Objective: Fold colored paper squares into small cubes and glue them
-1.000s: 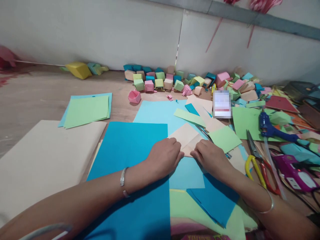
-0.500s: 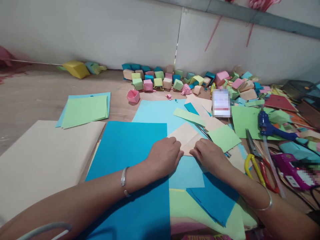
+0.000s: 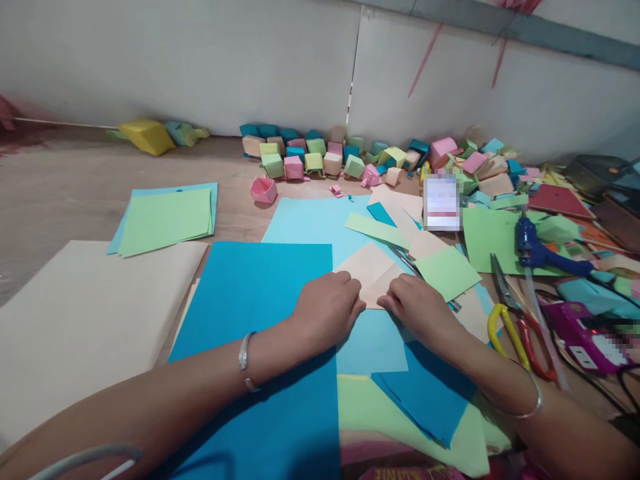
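Note:
A peach sheet of paper (image 3: 373, 270) with crease lines lies folded between my two hands. My left hand (image 3: 330, 303) is closed on its left side, fingers curled over the paper. At its right corner my right hand (image 3: 417, 307) pinches the edge between thumb and fingers. Parts of the folded sheet are hidden under both hands. Beneath it lies light blue paper (image 3: 373, 347), and a large blue sheet (image 3: 260, 287) extends under my left forearm. A green paper square (image 3: 449, 273) sits just beyond my right hand.
Small paper boxes (image 3: 314, 163) line the wall. Scissors (image 3: 520, 327), a blue glue gun (image 3: 545, 257), a purple device (image 3: 585, 333) with cables and a phone (image 3: 442, 203) lie on the right. Green sheets (image 3: 167, 221) and a large cream sheet (image 3: 95, 327) lie left.
The whole view has shifted slightly. Both hands keep almost the same grip on the peach paper, and nothing else has visibly moved.

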The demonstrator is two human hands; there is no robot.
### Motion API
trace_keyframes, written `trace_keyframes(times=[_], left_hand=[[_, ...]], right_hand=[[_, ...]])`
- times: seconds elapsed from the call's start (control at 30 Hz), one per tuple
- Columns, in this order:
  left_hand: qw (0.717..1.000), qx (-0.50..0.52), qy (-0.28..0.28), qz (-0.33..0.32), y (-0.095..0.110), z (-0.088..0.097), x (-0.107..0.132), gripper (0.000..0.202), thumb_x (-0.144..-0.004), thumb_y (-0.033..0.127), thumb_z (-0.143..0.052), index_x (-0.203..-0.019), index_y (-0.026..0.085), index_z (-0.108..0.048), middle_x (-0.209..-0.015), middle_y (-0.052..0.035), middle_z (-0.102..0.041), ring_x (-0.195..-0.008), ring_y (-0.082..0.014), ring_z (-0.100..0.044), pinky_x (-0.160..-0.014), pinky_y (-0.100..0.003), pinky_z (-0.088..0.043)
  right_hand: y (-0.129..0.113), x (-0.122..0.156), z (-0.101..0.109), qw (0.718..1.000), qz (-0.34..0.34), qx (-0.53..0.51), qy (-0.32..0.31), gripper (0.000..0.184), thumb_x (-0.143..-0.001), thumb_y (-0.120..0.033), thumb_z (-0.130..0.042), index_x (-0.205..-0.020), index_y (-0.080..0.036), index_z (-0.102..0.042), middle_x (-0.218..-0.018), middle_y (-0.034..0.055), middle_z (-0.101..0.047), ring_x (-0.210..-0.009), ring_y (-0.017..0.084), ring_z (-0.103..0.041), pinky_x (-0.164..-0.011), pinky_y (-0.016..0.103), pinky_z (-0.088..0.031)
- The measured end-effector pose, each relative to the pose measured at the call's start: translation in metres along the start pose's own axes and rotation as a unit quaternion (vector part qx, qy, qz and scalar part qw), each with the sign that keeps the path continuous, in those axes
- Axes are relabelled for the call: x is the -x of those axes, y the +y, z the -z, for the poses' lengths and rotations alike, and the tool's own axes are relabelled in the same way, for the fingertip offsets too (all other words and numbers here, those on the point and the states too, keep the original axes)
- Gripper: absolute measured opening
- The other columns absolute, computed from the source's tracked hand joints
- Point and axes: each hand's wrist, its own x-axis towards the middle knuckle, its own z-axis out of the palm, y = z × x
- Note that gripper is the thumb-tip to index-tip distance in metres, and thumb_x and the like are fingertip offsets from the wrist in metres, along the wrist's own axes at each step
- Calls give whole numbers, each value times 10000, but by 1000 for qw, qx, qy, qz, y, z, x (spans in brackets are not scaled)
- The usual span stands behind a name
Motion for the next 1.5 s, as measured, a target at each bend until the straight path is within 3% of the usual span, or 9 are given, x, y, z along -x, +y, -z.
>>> trace_keyframes(times=[0.2,0.3,0.53,0.7,0.93,1.03,1.17,1.27,1.5], left_hand=[[996,-49,-14,-70,-4,1,3,164,-957,284,-489,-1039,264,-630,-795,-41,-574,-705,-177,-500,-519,-282,-195],[988,-100,-36,-114,-2,4,5,217,-940,193,-513,-1138,223,-596,-810,-51,-581,-727,-191,-498,-519,-303,-212],[965,-177,-30,-191,15,3,20,108,-890,144,-562,-869,138,-667,-899,-93,-573,-842,-233,-475,-558,-356,-260],[963,-192,-46,-186,19,0,25,129,-881,147,-564,-851,156,-689,-920,-98,-577,-815,-232,-459,-539,-361,-239],[961,-187,-41,-198,17,-1,22,221,-928,285,-541,-871,128,-687,-1006,-123,-568,-906,-253,-477,-599,-361,-310],[963,-179,-50,-194,17,2,21,241,-953,242,-475,-1060,102,-640,-971,-115,-578,-854,-243,-493,-600,-361,-323],[962,-178,-32,-206,16,3,18,406,-958,198,-426,-1347,82,-433,-1001,-108,-594,-844,-238,-506,-601,-364,-330],[963,-166,-58,-205,15,3,15,384,-958,285,-475,-1289,90,-486,-1021,-97,-595,-883,-245,-514,-590,-364,-318],[967,-152,-64,-192,14,4,12,250,-931,290,-548,-1121,134,-594,-1000,-76,-587,-889,-235,-507,-560,-344,-256]], right_hand=[[0,0,-2,1000,9,16,-2,216,-907,-284,-548,-708,-200,-526,-725,45,-577,-738,217,-558,-621,312,-320],[1,1,-4,1000,8,15,20,193,-899,-266,-545,-718,-200,-527,-727,46,-574,-732,216,-555,-621,309,-324],[0,1,-3,1000,4,-3,27,223,-893,-276,-539,-683,-205,-512,-712,47,-572,-709,212,-554,-601,310,-317],[2,1,-7,999,1,-3,37,226,-899,-286,-533,-689,-208,-506,-713,45,-570,-709,206,-552,-593,305,-316],[4,1,-2,999,-5,-14,30,236,-886,-334,-574,-707,-211,-482,-713,34,-549,-679,198,-528,-577,302,-313],[4,-1,0,999,-15,-26,27,235,-877,-329,-588,-706,-211,-478,-710,29,-541,-669,191,-514,-584,298,-320],[5,-2,-1,999,-15,-36,21,221,-859,-302,-610,-704,-207,-485,-709,21,-530,-678,185,-508,-595,293,-322],[8,-3,0,998,-13,-60,13,224,-864,-297,-596,-693,-206,-483,-718,21,-530,-684,179,-503,-596,289,-319],[12,-6,16,986,3,-160,-53,306,-872,-379,-627,-677,-202,-471,-720,10,-529,-676,160,-477,-594,280,-322]])
